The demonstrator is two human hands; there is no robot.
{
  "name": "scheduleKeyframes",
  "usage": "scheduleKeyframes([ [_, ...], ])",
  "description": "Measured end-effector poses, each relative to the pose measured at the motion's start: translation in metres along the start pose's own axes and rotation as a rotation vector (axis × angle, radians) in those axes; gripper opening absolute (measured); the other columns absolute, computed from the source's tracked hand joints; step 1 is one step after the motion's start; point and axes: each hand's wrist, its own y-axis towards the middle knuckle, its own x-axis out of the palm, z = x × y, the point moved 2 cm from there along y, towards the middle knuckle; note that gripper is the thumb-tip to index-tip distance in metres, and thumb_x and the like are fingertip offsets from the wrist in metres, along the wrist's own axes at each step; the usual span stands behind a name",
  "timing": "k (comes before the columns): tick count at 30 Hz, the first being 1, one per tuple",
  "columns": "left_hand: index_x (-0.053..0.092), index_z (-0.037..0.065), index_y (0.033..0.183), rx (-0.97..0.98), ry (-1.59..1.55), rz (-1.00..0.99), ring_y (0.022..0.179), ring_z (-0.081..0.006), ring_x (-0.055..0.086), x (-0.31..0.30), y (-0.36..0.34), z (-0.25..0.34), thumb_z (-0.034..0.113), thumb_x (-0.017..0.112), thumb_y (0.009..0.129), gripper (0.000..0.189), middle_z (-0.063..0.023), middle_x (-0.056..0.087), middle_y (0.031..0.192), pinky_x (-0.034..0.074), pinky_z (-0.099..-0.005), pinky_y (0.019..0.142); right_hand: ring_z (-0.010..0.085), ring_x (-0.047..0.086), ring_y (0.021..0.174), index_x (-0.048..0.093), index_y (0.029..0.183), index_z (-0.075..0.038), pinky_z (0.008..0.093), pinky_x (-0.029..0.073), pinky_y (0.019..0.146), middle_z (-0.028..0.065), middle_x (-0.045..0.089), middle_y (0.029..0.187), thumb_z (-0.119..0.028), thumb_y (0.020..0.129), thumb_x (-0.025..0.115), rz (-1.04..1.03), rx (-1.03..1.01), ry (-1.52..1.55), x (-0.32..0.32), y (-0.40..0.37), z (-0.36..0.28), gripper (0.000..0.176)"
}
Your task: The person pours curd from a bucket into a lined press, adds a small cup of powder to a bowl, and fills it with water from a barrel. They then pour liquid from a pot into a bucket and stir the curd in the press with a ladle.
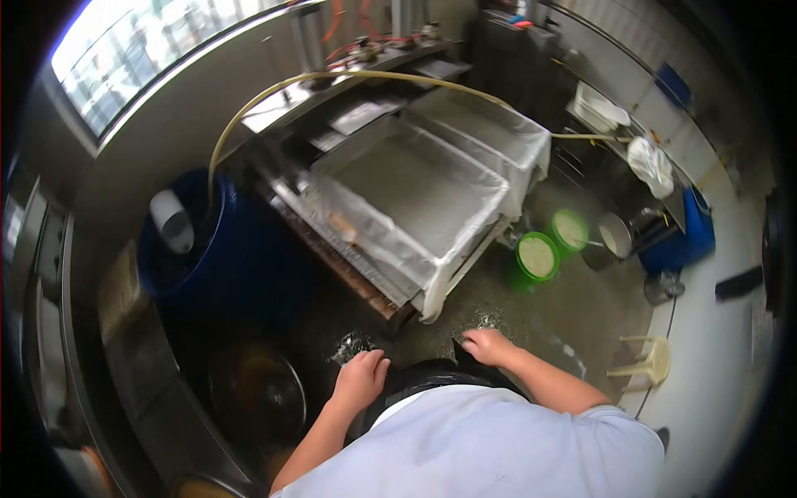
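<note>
My left hand (363, 379) is in front of my waist with its fingers curled in; whatever may be inside them is hidden. To its right, my right hand (488, 346) is closed on the edge of a black apron (440, 373), which shows as a dark, shiny sheet across my waist. Ahead of both hands stands a large rectangular tray (415, 187) lined with whitish cloth, holding a greyish, flat-looking content. A second cloth-lined tray (481, 124) sits right behind it. Neither hand touches the trays.
A blue barrel (228, 249) stands at the left, with a yellow hose (365, 75) arching from it over the trays. Two green buckets (537, 257) with pale contents and a metal pot (614, 236) are on the wet floor at right. A cream stool (643, 363) stands near the wall.
</note>
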Motion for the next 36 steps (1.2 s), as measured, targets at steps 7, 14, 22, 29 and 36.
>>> scheduleKeyframes([
  [7,0.072,0.004,0.112,0.152,0.084,-0.122,0.093,-0.0402,0.070,0.075,0.078,0.091,0.023,0.066,0.097,0.025,-0.0191,0.071,0.100,0.057,-0.0477,0.082,0.0411,0.069,0.110,0.074,0.118,-0.006,0.0473,0.055,0.096,0.0230,0.072,0.118,-0.031,0.089,0.065,-0.055,0.791,0.118,0.100,-0.187,0.265,0.039],
  [14,0.070,-0.001,0.116,0.319,0.091,-0.317,0.097,-0.0417,0.069,0.213,0.145,0.210,0.024,0.066,0.097,0.032,-0.0217,0.071,0.103,0.056,-0.0478,0.087,0.0366,0.072,0.086,0.075,0.086,-0.005,0.0468,0.057,0.079,0.0187,0.075,0.091,-0.030,0.086,0.065,0.103,0.969,0.275,0.120,-0.339,0.364,0.027],
  [22,0.069,0.001,0.119,0.359,0.089,-0.494,0.099,-0.0420,0.068,0.310,0.208,0.301,0.024,0.069,0.096,0.033,-0.0212,0.069,0.107,0.056,-0.0478,0.087,0.0220,0.069,0.063,0.072,0.095,-0.005,0.0376,0.056,0.067,0.0119,0.072,0.081,-0.024,0.095,0.064,0.595,0.780,0.566,-0.005,-0.293,0.411,0.020],
  [29,0.065,0.003,0.125,0.292,0.044,-0.582,0.107,-0.0442,0.066,0.388,0.310,0.288,0.028,0.066,0.097,0.037,-0.0248,0.067,0.117,0.056,-0.0485,0.092,0.0197,0.071,0.077,0.072,0.102,-0.004,0.0365,0.056,0.072,0.0112,0.073,0.085,-0.024,0.096,0.065,0.596,0.627,0.459,-0.129,-0.209,0.448,0.022],
  [36,0.038,0.012,0.161,-0.519,-0.711,-0.033,0.117,-0.0250,0.059,0.431,0.460,0.246,0.041,0.071,0.096,0.078,-0.0155,0.046,0.154,0.057,-0.0390,0.080,0.0321,0.073,0.088,0.074,0.105,-0.007,0.0417,0.057,0.081,0.0175,0.076,0.094,-0.031,0.093,0.068,0.278,0.755,0.275,-0.187,-0.230,0.555,0.028],
])
